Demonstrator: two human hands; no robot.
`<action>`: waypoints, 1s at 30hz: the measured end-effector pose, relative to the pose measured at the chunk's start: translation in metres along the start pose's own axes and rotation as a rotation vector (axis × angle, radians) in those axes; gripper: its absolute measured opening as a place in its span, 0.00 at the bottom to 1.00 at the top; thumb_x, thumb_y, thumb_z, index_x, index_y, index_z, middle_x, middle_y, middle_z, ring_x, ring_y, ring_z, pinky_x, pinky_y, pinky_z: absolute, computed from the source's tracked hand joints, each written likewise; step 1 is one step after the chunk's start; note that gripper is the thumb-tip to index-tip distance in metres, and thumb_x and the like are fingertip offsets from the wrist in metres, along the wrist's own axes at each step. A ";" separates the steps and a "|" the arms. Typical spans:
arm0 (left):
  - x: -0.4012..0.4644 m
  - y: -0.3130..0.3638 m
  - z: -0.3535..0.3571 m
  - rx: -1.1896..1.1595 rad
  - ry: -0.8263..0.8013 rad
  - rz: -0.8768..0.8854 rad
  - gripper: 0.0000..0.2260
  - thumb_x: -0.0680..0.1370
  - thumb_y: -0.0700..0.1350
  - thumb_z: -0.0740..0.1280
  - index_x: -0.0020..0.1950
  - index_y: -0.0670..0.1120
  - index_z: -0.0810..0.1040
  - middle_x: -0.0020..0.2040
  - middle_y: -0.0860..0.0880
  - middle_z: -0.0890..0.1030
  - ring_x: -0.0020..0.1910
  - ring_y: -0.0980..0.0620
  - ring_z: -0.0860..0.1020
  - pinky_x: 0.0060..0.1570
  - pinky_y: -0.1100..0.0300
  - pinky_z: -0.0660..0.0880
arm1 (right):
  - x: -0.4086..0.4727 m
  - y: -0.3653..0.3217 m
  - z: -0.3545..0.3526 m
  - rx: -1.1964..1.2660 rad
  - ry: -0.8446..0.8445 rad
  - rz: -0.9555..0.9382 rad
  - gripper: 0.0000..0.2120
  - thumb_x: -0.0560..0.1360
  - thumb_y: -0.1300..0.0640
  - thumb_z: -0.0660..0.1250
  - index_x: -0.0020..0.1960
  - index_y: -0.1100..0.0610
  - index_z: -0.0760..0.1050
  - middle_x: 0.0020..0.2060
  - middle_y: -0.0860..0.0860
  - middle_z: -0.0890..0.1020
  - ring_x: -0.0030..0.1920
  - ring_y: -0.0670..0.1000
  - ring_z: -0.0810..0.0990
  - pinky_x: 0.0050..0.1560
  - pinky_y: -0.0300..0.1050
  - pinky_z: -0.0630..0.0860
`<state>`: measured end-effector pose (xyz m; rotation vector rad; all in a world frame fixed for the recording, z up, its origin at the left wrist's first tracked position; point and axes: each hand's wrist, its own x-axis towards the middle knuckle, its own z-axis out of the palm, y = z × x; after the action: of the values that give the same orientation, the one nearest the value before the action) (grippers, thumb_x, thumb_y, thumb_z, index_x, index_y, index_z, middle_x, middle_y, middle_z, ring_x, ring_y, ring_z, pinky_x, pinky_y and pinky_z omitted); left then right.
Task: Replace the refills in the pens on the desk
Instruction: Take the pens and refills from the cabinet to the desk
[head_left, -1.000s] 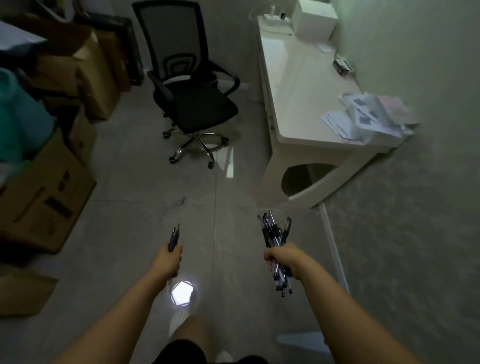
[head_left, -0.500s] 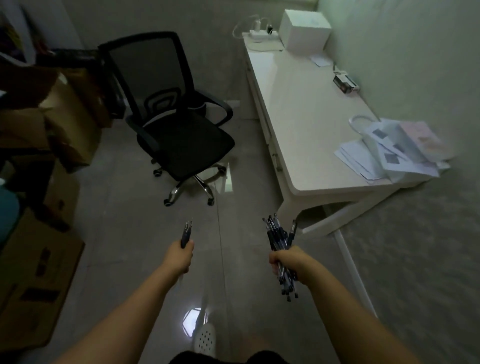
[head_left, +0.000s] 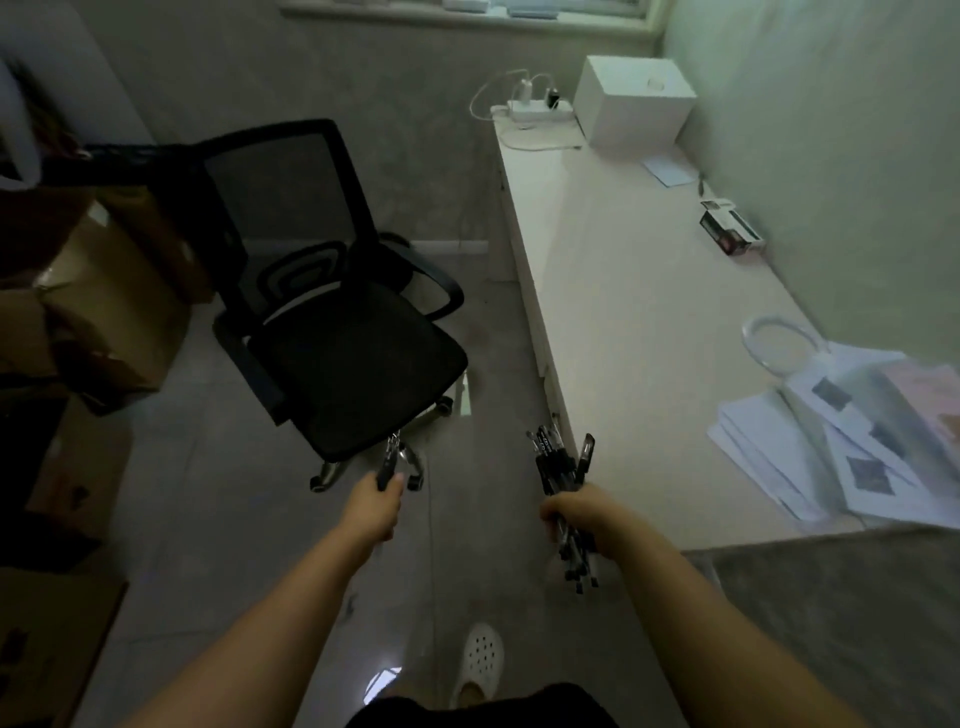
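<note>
Two hands show, the left (head_left: 373, 506) and the right (head_left: 571, 512). One bundle of pens (head_left: 563, 467), too many and too blurred to count, and one separate pen (head_left: 388, 465). One chair (head_left: 332, 312), one counter (head_left: 634, 312), one white box (head_left: 636, 106), one power strip (head_left: 532, 108), one small dark box (head_left: 731, 234), one pile of papers (head_left: 841, 447), one white shoe (head_left: 480, 657).

The desk (head_left: 623, 322) stands to your right, along the wall. At its far end sit a box (head_left: 636, 106) and, left of it, a power strip (head_left: 532, 108); papers (head_left: 831, 447) lie on its near end. The chair (head_left: 332, 312) stands left of the desk, ahead of you. Cardboard boxes (head_left: 104, 291) are stacked further left.
</note>
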<state>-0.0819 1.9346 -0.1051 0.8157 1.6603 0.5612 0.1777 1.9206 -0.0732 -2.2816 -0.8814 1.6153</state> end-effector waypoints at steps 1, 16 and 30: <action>0.009 0.012 0.004 -0.007 0.007 -0.006 0.08 0.83 0.45 0.57 0.48 0.42 0.69 0.33 0.46 0.67 0.29 0.51 0.64 0.30 0.59 0.62 | 0.010 -0.016 -0.009 0.001 0.002 -0.007 0.08 0.70 0.65 0.68 0.33 0.63 0.73 0.28 0.56 0.77 0.28 0.52 0.74 0.33 0.43 0.76; 0.216 0.193 0.051 0.331 -0.129 0.046 0.13 0.81 0.49 0.60 0.60 0.42 0.73 0.48 0.41 0.78 0.48 0.41 0.80 0.44 0.51 0.77 | 0.159 -0.165 -0.092 0.216 0.074 0.073 0.07 0.71 0.62 0.69 0.42 0.60 0.70 0.40 0.58 0.74 0.38 0.55 0.75 0.36 0.46 0.73; 0.339 0.338 0.171 0.632 -0.391 0.211 0.12 0.82 0.48 0.60 0.59 0.41 0.73 0.38 0.44 0.73 0.36 0.47 0.72 0.40 0.53 0.71 | 0.237 -0.184 -0.166 0.644 0.289 0.240 0.03 0.70 0.67 0.68 0.43 0.64 0.74 0.29 0.57 0.78 0.28 0.54 0.78 0.30 0.40 0.75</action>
<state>0.1199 2.4008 -0.1146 1.4687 1.3955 -0.0096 0.3174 2.2319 -0.1065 -2.1045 -0.0011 1.3348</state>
